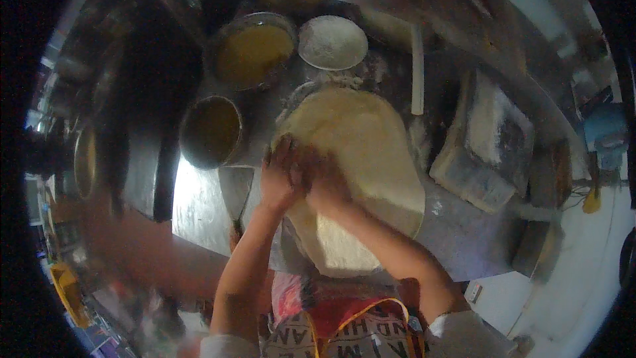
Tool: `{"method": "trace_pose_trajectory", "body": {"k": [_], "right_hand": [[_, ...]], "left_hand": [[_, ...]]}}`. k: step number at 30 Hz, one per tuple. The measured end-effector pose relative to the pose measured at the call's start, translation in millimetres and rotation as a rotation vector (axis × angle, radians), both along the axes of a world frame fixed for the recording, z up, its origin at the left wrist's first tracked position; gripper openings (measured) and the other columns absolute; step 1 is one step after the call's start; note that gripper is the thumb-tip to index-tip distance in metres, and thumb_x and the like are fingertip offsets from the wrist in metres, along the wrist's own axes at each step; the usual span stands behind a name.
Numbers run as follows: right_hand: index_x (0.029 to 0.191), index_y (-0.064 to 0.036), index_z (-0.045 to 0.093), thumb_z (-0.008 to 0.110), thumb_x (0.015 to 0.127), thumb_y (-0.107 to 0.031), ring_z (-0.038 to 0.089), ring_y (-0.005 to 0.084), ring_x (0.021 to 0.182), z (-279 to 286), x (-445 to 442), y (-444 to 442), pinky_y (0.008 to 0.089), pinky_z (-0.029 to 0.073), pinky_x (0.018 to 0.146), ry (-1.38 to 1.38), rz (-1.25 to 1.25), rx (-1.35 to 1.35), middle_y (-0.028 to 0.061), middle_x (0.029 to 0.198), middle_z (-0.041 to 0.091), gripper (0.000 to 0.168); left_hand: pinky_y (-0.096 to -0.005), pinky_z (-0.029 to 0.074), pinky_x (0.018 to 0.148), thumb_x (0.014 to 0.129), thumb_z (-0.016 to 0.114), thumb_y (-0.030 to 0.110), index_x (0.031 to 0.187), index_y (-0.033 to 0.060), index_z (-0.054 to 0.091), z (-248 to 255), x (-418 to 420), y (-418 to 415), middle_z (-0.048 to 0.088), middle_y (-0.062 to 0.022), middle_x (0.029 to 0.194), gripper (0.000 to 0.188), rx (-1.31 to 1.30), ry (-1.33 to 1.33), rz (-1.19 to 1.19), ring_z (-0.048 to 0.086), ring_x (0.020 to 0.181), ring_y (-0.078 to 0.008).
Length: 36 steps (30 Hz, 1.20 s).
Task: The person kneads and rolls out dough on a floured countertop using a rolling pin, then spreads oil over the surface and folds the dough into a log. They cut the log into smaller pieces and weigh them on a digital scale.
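A large flat sheet of pale dough [367, 144] lies on a metal worktop [462, 238] and reaches down to its near edge. On the dough's left part, my left hand [283, 174] and my right hand [320, 174] rest side by side, touching or nearly so. Blur hides the fingers, so whether they pinch the dough cannot be made out. Beyond the dough stand a bowl of white flour-like powder [333, 42] and a bowl of yellowish contents [256, 52]. A round container with dark contents [211, 132] is left of my hands, above a metal scraper [236, 189].
A pale stick or rolling pin [417, 69] lies at the back right. Nearer on the right are a floury folded cloth or bag [472, 179] and a dark box-like container [534, 248]. Dark metal equipment [141, 174] stands at the left.
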State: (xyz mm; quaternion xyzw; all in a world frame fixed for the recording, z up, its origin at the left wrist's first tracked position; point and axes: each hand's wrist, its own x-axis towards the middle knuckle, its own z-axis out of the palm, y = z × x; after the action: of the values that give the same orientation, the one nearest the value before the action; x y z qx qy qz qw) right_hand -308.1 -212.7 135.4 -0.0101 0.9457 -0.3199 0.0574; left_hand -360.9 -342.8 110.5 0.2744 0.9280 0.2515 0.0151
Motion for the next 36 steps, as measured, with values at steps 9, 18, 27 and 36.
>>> {"method": "trace_pose_trajectory", "body": {"k": [9,18,27,36], "right_hand": [[0.145,-0.006,0.031,0.048,0.091,-0.029,0.023,0.0293,0.141,-48.9,-35.8,83.5,0.053,0.013,0.113,0.237,-0.235,-0.216,0.0177,0.15,0.03,0.061],[0.136,-0.006,0.046,0.046,0.091,-0.024,0.032,0.0331,0.136,-5.4,41.4,-15.1,0.0501,0.018,0.114,-0.13,0.389,0.515,0.0156,0.143,0.04,0.049],[0.123,-0.006,0.054,0.067,0.08,-0.018,0.046,0.0346,0.122,61.1,-138.7,10.9,0.044,0.041,0.101,0.403,0.107,0.257,0.0156,0.132,0.049,0.046],[0.102,-0.001,0.065,0.06,0.073,-0.006,0.061,0.0371,0.099,64.1,-252.6,1.8,0.0465,0.05,0.086,-0.154,0.267,0.69,0.0216,0.102,0.064,0.03]], "left_hand": [[-0.0539,0.014,0.113,0.088,0.041,0.023,0.133,-0.0025,0.045,-0.9,15.9,-32.2,0.04,-0.0226,0.141,0.052,0.18,-0.028,-0.13,0.031,0.135,-0.0379],[-0.058,0.013,0.112,0.088,0.046,0.029,0.139,0.0025,0.039,-14.3,19.3,-28.1,0.032,-0.0177,0.148,0.058,0.055,-0.036,-0.114,0.028,0.137,-0.0361],[-0.059,0.015,0.112,0.087,0.051,0.032,0.138,0.005,0.043,-18.0,19.9,-26.8,0.035,-0.0146,0.147,0.058,-0.026,-0.036,-0.106,0.032,0.135,-0.0316],[-0.059,0.021,0.11,0.089,0.049,0.032,0.137,0.0067,0.045,-0.7,19.4,-26.2,0.038,-0.0122,0.145,0.054,-0.082,0.009,-0.099,0.035,0.132,-0.0277]]}}
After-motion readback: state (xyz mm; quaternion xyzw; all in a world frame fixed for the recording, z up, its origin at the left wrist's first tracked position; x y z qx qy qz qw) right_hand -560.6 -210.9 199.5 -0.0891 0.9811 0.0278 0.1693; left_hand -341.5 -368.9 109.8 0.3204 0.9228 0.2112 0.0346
